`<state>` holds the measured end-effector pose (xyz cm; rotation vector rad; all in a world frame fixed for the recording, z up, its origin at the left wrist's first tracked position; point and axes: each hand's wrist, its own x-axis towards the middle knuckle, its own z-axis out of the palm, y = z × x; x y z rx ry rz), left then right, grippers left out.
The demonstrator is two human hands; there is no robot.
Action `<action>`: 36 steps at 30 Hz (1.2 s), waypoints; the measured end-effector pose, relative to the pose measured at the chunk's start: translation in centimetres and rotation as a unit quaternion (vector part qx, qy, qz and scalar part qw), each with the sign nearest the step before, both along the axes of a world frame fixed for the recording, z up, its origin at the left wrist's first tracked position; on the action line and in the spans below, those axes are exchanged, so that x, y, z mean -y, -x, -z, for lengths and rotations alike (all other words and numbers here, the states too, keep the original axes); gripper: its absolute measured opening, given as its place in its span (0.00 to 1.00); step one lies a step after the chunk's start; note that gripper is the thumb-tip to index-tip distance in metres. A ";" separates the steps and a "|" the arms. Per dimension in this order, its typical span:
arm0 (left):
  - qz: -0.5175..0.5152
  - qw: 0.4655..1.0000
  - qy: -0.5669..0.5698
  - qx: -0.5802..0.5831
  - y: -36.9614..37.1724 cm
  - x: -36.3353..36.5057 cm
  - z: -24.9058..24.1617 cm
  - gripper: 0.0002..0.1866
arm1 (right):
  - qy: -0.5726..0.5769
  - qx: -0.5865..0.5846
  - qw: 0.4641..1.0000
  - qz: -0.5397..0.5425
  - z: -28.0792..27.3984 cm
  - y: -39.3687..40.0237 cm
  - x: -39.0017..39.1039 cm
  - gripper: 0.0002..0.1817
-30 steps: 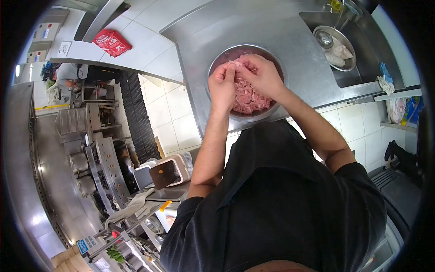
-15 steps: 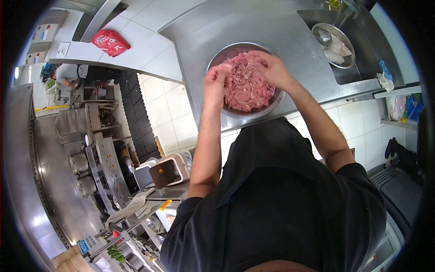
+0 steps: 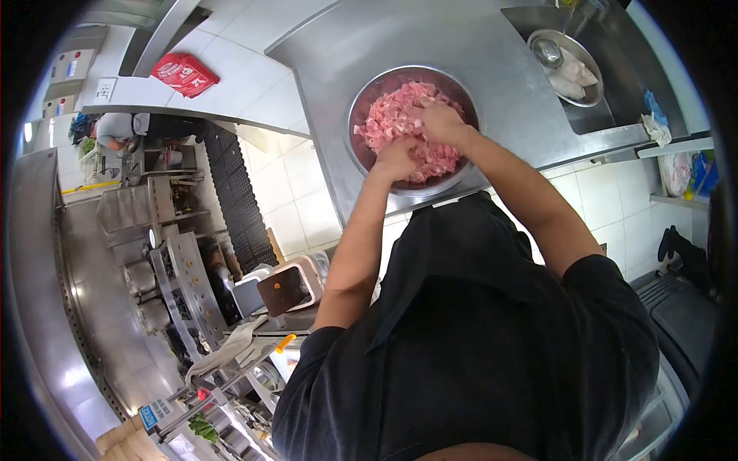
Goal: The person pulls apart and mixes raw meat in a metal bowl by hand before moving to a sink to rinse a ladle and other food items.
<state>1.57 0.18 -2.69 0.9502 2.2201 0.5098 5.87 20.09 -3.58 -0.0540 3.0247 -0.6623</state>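
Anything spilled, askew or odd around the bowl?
Nothing stands out. The raw meat sits inside the steel bowl with none seen on the counter. The left hand and right hand press into it.

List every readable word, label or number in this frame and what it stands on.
None can be read.
Red packet on the ledge: white print, too blurred.
Blue tag at lower left: white letters, too small.
Wall panels at upper left: markings illegible.

White tiled floor (image 3: 296, 207), steel counter (image 3: 492, 61), black floor mat (image 3: 234, 192).
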 end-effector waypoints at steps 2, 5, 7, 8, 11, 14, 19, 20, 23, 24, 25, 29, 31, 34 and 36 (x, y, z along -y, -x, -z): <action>-0.025 0.997 -0.058 0.045 1.3 1.1 1.0 0.32 | 0.007 0.032 0.999 0.000 -0.6 0.4 0.1 0.29; -0.112 0.983 -0.142 0.015 1.2 1.8 0.9 0.30 | 0.093 0.029 0.995 0.002 -0.5 0.3 0.2 0.23; -0.201 0.962 -0.183 0.026 -0.4 0.7 -3.7 0.31 | 0.203 -0.025 0.979 0.000 0.9 0.5 0.3 0.22; -0.222 0.943 -0.239 0.064 -1.4 0.0 -5.4 0.33 | 0.276 -0.006 0.960 0.035 0.8 0.6 0.4 0.22; -0.246 0.902 -0.346 0.072 -2.5 -1.1 -6.7 0.37 | 0.442 0.023 0.889 0.115 -1.7 1.1 1.7 0.24; -0.229 0.917 -0.326 -0.031 -1.3 -1.4 -4.8 0.38 | 0.499 0.011 0.857 0.125 -4.9 0.2 2.0 0.26; -0.293 0.903 -0.293 0.112 -0.3 -0.7 -6.4 0.34 | 0.457 0.045 0.887 0.058 -6.3 0.0 0.9 0.21; -0.297 0.888 -0.321 0.138 -0.3 -0.7 -6.3 0.33 | 0.454 0.032 0.889 0.046 -6.4 -0.1 0.9 0.21; -0.324 0.821 -0.412 0.228 -0.4 -0.9 -6.2 0.31 | 0.426 -0.019 0.904 0.018 -6.0 -0.5 0.8 0.21; -0.345 0.782 -0.446 0.265 -0.4 -1.0 -6.2 0.32 | 0.402 -0.043 0.915 0.011 -6.0 -0.9 0.9 0.21; -0.365 0.740 -0.480 0.300 -0.4 -1.0 -6.2 0.32 | 0.377 -0.066 0.924 0.003 -5.9 -1.2 1.1 0.22; -0.372 0.695 -0.496 0.364 -0.6 -0.5 -7.8 0.36 | 0.336 -0.136 0.931 0.048 -6.2 -2.2 2.3 0.24; -0.343 0.696 -0.523 0.352 -0.5 -0.5 -7.7 0.37 | 0.346 -0.129 0.927 0.062 -7.2 -2.4 2.4 0.23; -0.332 0.746 -0.512 0.267 -0.2 -0.8 -7.2 0.37 | 0.304 -0.128 0.941 0.072 -7.5 -2.1 2.4 0.19; -0.336 0.764 -0.495 0.242 -0.1 -0.9 -7.3 0.36 | 0.301 -0.141 0.941 0.067 -7.7 -2.3 2.3 0.18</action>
